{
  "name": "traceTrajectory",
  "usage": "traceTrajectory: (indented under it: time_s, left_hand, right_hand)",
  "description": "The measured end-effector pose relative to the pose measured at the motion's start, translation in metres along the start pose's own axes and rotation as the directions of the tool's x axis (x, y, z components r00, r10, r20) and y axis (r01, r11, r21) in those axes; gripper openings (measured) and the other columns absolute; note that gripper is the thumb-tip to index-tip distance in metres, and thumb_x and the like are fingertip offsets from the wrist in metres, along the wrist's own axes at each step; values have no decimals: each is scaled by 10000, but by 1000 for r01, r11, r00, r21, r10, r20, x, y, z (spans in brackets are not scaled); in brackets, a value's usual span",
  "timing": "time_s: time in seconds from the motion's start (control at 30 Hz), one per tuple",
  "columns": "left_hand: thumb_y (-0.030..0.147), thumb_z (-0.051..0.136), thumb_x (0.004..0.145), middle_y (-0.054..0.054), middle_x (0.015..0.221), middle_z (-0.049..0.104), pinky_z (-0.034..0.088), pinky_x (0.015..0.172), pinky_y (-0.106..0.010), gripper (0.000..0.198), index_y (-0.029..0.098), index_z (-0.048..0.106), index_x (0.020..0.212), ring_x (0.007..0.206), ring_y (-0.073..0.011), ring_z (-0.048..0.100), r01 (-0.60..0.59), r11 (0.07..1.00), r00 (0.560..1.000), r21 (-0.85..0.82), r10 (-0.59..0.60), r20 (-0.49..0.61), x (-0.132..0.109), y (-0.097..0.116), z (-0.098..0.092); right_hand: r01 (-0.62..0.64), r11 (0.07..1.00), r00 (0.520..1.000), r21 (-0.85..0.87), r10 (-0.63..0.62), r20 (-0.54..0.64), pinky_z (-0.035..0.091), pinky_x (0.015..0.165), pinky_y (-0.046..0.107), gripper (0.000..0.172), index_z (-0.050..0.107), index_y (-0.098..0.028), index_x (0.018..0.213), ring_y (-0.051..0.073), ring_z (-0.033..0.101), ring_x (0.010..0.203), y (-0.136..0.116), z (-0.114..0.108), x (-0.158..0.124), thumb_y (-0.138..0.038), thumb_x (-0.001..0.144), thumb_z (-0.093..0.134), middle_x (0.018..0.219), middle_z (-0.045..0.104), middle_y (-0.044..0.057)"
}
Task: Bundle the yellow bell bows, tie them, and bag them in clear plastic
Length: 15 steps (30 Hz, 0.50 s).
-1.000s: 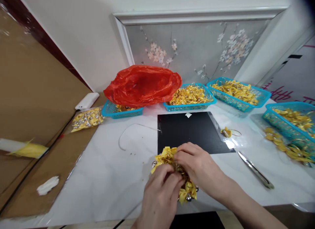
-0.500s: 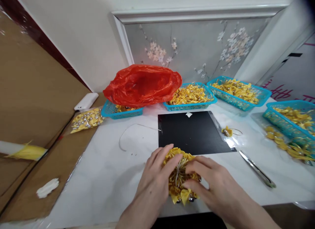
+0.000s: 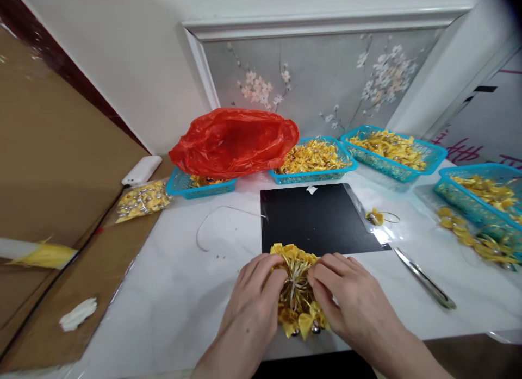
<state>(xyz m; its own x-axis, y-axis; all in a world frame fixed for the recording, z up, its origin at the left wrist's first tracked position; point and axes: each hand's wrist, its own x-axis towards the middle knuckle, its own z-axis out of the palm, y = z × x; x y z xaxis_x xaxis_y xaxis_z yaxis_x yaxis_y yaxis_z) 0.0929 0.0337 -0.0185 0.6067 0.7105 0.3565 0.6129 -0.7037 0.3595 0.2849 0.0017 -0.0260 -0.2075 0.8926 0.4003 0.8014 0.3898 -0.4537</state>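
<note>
A round bundle of gold ribbon bows (image 3: 294, 292) with small silver bells sits at the table's near edge, its golden cords meeting at the middle. My left hand (image 3: 256, 296) is closed on its left side, thumb and fingers bent in among the bows. From the right, my right hand (image 3: 349, 297) pinches the bundle's edge, fingertips partly hidden in it. Just beyond lies a black mat (image 3: 314, 218). A single gold bow with a looped cord (image 3: 375, 217) rests on clear plastic right of the mat, and a utility knife (image 3: 426, 278) lies nearer me.
Blue baskets (image 3: 314, 178) of gold bows line the back and right, one partly covered by a red plastic bag (image 3: 234, 145). A bag of bows (image 3: 142, 201) and a white device (image 3: 141, 171) lie on cardboard (image 3: 101, 292) at left. A thin cord (image 3: 199, 232) curves on the table.
Both hands have shifted on the bundle: the left thumb has drawn back from its centre, and the right fingers have moved outward and closed on its right edge. The cord centre shows more.
</note>
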Motion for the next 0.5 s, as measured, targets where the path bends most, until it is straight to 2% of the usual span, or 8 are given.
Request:
traceTrajectory:
  time_s: [0.1,0.23,0.33,0.43,0.5]
  left_hand:
    - [-63,432,824,-74,1099,566,477,879,-440,322,200,495,998,1052,-238,519,44,999,996,-7,-43,77,-6,6,-5]
    - [-64,404,824,-30,927,577,474,769,-456,332,221,478,977,852,-227,531,101,995,980,8,-101,170,-12,10,-9]
    - [-46,408,833,-21,876,577,483,716,-427,307,224,486,957,809,-226,535,126,992,974,4,-124,190,-15,11,-8]
    - [-42,398,837,-26,850,590,494,723,-418,287,214,508,904,813,-228,561,166,986,965,27,-168,201,-16,11,-5]
    - [-30,398,843,-27,837,597,495,733,-418,273,211,520,882,811,-228,571,198,979,958,37,-201,205,-16,11,-3]
  right_hand:
    - [-23,998,1000,51,23,5,367,683,332,206,607,-187,883,202,531,739,-1,-4,-2,-156,939,412,820,611,53]
    - [6,993,999,121,-11,42,396,714,348,155,568,-209,1068,218,550,804,-8,-6,-5,-201,929,501,971,637,54]
    - [43,994,998,104,-47,36,367,680,339,115,596,-217,992,209,534,751,-12,-1,-7,-199,935,498,877,640,34]
    - [78,996,997,51,-77,-9,319,631,327,219,614,-210,843,188,504,680,-11,5,-7,-163,954,431,758,618,22]
    - [81,996,997,38,-80,-18,312,623,327,249,608,-204,811,184,498,665,-8,6,-6,-153,956,412,731,610,22]
